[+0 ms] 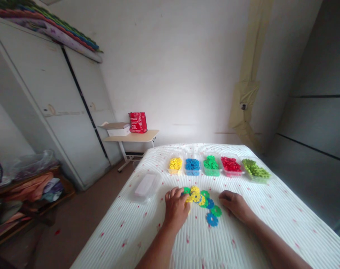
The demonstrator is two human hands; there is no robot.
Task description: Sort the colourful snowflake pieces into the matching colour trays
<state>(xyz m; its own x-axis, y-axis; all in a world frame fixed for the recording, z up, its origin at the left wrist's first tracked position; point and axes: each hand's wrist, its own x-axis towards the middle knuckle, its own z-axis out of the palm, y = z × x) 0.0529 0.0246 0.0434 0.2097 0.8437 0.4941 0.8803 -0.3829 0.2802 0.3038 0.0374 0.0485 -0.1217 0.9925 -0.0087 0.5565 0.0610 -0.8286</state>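
Note:
Several flower-shaped plastic snowflake discs, yellow, green and blue, form a joined cluster (196, 196) on the table in front of me. My left hand (177, 205) is closed on the cluster's left end, its fingers bent over the discs and covering part of them. A blue disc (212, 219) and a green disc (216, 211) extend from the cluster's lower right. Just right of the cluster, my right hand (235, 203) rests low over the cloth, apart from the discs. Its fingers are curled together, and whatever they may hold is hidden.
Clear boxes of yellow (175, 164), blue (192, 166), green (211, 165), red (231, 165) and lime-green discs (255, 170) line the far side of the white quilted cloth (147, 231). A clear plastic lid (146, 186) lies left. Beyond stands a side table (141, 136) with a red bag (137, 122).

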